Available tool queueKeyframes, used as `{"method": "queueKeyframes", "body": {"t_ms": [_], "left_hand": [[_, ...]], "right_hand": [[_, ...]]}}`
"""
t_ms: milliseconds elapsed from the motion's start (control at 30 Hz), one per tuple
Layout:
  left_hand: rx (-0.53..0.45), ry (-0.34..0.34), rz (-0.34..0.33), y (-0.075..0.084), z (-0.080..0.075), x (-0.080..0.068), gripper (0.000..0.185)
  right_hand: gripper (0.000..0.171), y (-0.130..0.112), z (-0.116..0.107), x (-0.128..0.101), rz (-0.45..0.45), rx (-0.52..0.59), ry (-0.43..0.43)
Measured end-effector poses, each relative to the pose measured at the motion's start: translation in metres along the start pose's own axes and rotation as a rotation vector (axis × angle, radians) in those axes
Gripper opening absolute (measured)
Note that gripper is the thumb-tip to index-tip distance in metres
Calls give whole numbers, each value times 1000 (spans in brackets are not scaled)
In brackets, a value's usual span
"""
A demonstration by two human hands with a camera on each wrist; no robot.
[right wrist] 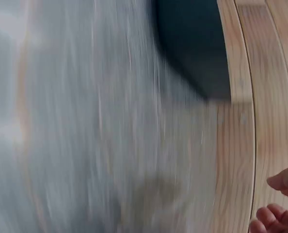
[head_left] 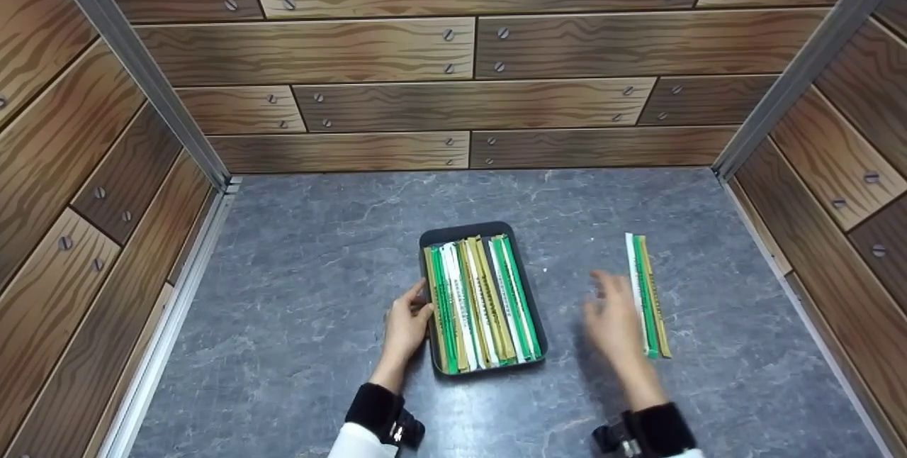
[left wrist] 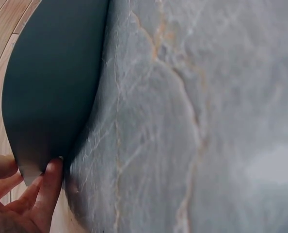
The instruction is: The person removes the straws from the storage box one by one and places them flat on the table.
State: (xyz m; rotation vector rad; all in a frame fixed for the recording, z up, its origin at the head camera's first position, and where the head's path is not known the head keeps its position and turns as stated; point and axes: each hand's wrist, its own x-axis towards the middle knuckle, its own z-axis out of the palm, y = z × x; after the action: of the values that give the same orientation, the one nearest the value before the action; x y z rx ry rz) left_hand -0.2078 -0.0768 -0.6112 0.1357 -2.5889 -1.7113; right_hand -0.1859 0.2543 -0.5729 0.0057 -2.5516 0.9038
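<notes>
A dark shallow tray (head_left: pixel 460 233) stands near the middle of the grey marbled surface, filled with a row of long thin stick packets (head_left: pixel 485 302) in green, white and gold. My left hand (head_left: pixel 405 327) pinches the tray's left edge, thumb at the rim and fingers against the outer wall, as the left wrist view also shows. To the right of the tray hovers my right hand (head_left: pixel 613 316), blurred, its fingers loosely bent with nothing seen between them. Just beyond it lie three loose stick packets (head_left: pixel 648 295), one white, one green and one gold, side by side.
Wood-print panels (head_left: pixel 382 107) wall in the surface at the back and on both sides. Metal rails (head_left: pixel 173 359) run along the side edges. Each wrist wears a black strap (head_left: pixel 375 405) with a small camera.
</notes>
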Motion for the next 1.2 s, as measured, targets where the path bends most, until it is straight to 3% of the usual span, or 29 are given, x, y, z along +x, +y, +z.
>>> {"method": "queueKeyframes", "body": {"t_ms": [200, 433, 533, 700, 933, 1200], "left_hand": [[-13, 0, 11, -2, 0, 1, 48], [-48, -1, 19, -2, -1, 0, 48], [-43, -1, 16, -1, -2, -1, 48], [-38, 0, -2, -1, -2, -1, 48], [-28, -1, 20, -1, 0, -1, 48], [-25, 1, 21, 1, 0, -1, 48]], "right_hand": [[43, -46, 34, -11, -224, 48, -64], [35, -81, 61, -20, -327, 77, -401], [34, -86, 70, -20, -354, 32, -485], [37, -85, 84, -21, -337, -111, -492], [41, -80, 91, -23, -269, -149, -441], [37, -79, 93, -26, -260, -200, -467]]}}
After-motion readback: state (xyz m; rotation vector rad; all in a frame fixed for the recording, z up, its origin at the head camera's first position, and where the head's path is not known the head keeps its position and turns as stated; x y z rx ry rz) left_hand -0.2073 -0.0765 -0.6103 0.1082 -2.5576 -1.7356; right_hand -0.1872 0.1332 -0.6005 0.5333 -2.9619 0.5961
